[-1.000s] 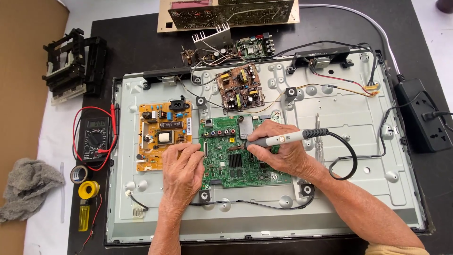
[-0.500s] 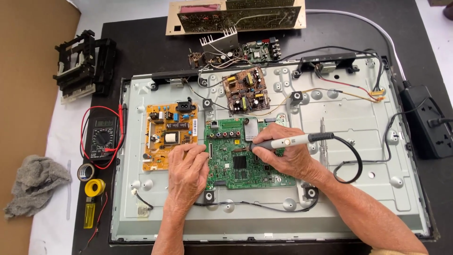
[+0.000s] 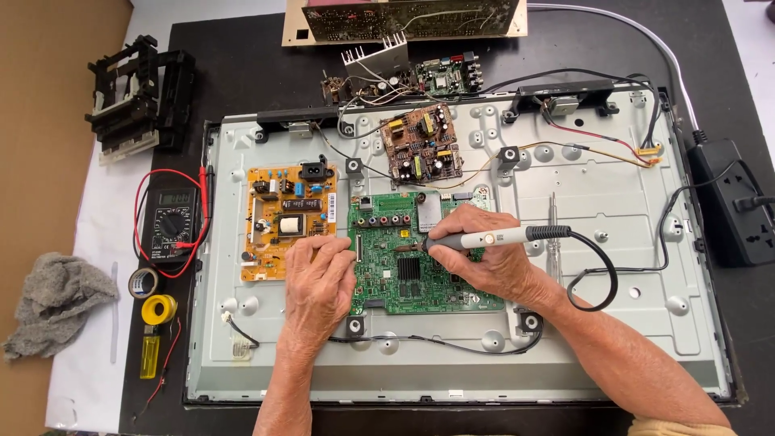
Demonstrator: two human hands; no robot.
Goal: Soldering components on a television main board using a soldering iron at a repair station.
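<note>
A green circuit board (image 3: 404,278) is mounted in the middle of a grey metal television back panel (image 3: 613,202). My right hand (image 3: 484,262) grips a grey soldering iron (image 3: 492,238) like a pen, its tip resting on the green board near a black chip. My left hand (image 3: 319,278) lies flat, its fingertips pressing the green board's left edge. An orange power board (image 3: 278,218) sits just left of my left hand. The iron's black cable (image 3: 597,274) loops to the right.
A small brown board (image 3: 420,149) lies above the green one. A black multimeter with red leads (image 3: 169,222), tape roll, yellow solder spool (image 3: 159,309) and grey rag (image 3: 56,299) sit at left. A black power strip (image 3: 731,210) is at right; a black frame part (image 3: 137,93) lies top left.
The view has shifted slightly. My right hand has moved the soldering iron's tip a little across the green board. My left hand stays on the board's left edge.
</note>
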